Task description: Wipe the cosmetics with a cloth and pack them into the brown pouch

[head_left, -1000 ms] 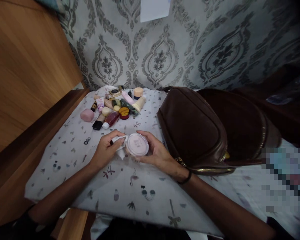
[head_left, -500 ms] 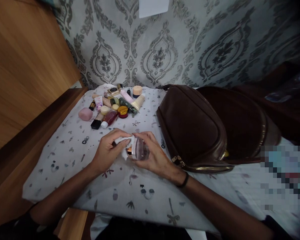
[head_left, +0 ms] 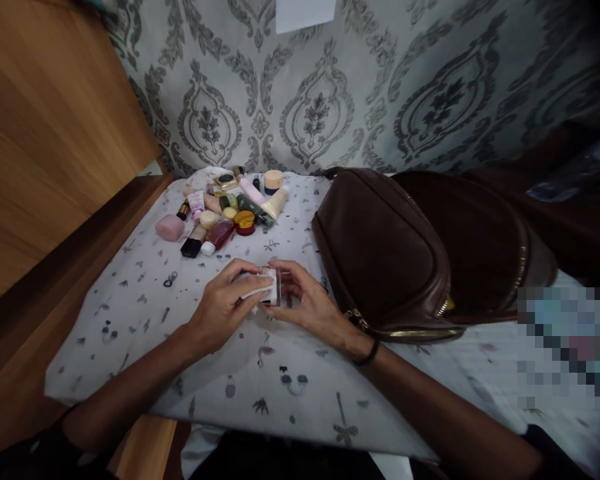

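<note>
A small round container (head_left: 279,288) sits between the two hands, seemingly lifted off the surface (head_left: 240,413). From nine o'clock the left hand (head_left: 225,293) pinches a white cloth (head_left: 255,285) against it; from three o'clock the right hand (head_left: 313,303) curves thumb and fingers around its edge. That edge grip looks shallow: a hard push through the cloth could tip the smooth container out, and a loose fold could slide between fingers and wall. If the lid is loose, which I cannot tell, it might twist off. At eleven o'clock an amber-lidded jar (head_left: 245,223) and a red bottle (head_left: 219,237) lie where a dropped container might roll. At two o'clock a brown bag (head_left: 380,253) crowds the right wrist, so its zip (head_left: 420,333) could snag it.
</note>
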Motion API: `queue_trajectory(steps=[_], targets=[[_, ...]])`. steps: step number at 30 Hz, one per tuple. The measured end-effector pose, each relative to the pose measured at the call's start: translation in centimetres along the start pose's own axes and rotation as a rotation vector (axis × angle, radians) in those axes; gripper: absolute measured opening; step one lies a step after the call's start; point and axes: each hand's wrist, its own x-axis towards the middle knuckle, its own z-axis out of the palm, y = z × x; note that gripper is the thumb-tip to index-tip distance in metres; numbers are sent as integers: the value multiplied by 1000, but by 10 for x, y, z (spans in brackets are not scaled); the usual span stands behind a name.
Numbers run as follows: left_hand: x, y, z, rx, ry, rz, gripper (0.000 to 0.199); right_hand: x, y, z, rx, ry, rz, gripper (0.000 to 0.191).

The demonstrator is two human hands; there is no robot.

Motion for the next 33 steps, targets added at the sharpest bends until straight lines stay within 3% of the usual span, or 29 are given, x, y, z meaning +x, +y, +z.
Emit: queue_trajectory(steps=[8,15,22,27,33], targets=[[2,-4,1,30,54,22,21,-4,-5,-5,29,-45,8,66],[-4,-3,4,99,37,77,25,-3,1,-5,157,11,62,70],[-5,3,6,182,22,165,22,1,-18,-2,482,143,166,46],[-3,9,6,202,68,228,19,2,-29,3,879,68,252,24],[0,14,8,179,103,291,15,2,-30,2,1152,55,358,16]])
